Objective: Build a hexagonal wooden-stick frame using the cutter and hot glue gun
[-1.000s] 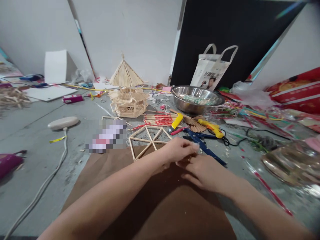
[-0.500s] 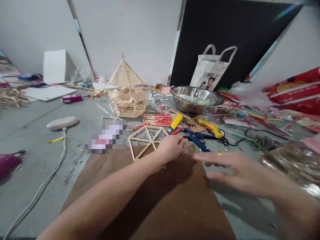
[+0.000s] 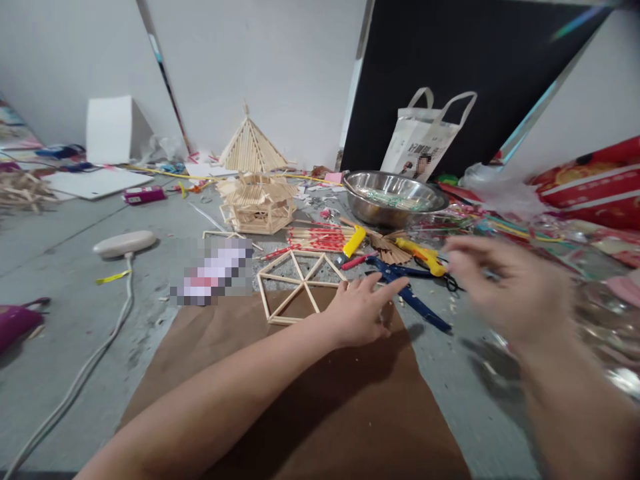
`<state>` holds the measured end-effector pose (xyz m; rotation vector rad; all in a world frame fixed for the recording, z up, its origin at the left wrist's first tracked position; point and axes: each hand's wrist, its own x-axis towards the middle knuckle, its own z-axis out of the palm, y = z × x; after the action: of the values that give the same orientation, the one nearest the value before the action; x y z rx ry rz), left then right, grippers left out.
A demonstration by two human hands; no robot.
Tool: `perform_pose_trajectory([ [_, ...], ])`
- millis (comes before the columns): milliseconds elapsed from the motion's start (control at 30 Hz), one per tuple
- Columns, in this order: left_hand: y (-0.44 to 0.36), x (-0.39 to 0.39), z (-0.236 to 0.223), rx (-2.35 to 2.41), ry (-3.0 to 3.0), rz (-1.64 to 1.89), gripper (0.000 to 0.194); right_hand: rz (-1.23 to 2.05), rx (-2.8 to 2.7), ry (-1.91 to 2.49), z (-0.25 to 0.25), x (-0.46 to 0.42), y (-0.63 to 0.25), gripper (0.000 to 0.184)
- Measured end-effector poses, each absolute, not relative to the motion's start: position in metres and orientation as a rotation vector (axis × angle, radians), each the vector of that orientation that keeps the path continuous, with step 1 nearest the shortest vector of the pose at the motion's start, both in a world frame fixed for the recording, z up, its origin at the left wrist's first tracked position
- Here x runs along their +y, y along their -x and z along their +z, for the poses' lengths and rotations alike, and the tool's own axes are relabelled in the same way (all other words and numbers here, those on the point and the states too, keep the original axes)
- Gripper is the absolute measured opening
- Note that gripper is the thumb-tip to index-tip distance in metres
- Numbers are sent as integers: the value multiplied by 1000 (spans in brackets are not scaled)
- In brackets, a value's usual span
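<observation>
My left hand [image 3: 363,310] is low over the brown sheet [image 3: 320,400], fingers apart, at the right side of a flat hexagonal frame of thin wooden sticks [image 3: 285,272] with spokes. It covers part of the frame's right side, and I see nothing held in it. My right hand [image 3: 510,293] is raised to the right, smeared by motion, so its grip is unclear. Just left of it lies a yellow-handled tool [image 3: 425,257] with a dark cord. Blue-handled pliers [image 3: 413,297] rest between the hands. A yellow utility knife [image 3: 354,243] and a red pen-like stick [image 3: 356,262] lie beyond my left hand.
Behind the frame stand a stick-built pavilion model [image 3: 257,207] and its pointed roof [image 3: 253,143]. Red-marked sticks [image 3: 320,239] lie before a metal bowl [image 3: 395,207]. A white device [image 3: 125,245] with a cable is at left. Clear plastic [image 3: 600,320] lies at right.
My left hand's fingers have spread, and the hand has shifted slightly right and nearer me. My right hand has risen away from the sheet's edge, uncovering more of the pliers.
</observation>
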<state>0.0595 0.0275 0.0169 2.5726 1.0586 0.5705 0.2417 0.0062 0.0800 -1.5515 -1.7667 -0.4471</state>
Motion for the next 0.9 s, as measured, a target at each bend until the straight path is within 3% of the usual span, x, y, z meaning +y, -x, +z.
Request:
perform_pose_trajectory([
  [100, -53, 22, 19, 1068, -2659, 584, 30, -399, -1986, 1680, 60, 26, -212, 36],
  [233, -36, 14, 22, 1137, -2760, 675, 22, -285, -2268, 1353, 34, 47, -199, 30],
  [333, -13, 14, 24, 1113, -2812, 687, 47, -120, -2358, 1458, 24, 56, -195, 31],
  [433, 19, 30, 26, 1275, -2698, 717, 23, -104, -2392, 1591, 21, 62, -186, 34],
  [567, 64, 72, 18, 1696, -2546, 583, 24, -166, -2321, 1560, 19, 68, -172, 23],
  [667, 83, 96, 5, 1948, -2448, 373, 25, -167, -2345, 1668, 12, 68, -165, 31],
  [900, 84, 110, -12, 2066, -2397, 355, 27, -40, -2380, 1530, -17, 63, -165, 21],
])
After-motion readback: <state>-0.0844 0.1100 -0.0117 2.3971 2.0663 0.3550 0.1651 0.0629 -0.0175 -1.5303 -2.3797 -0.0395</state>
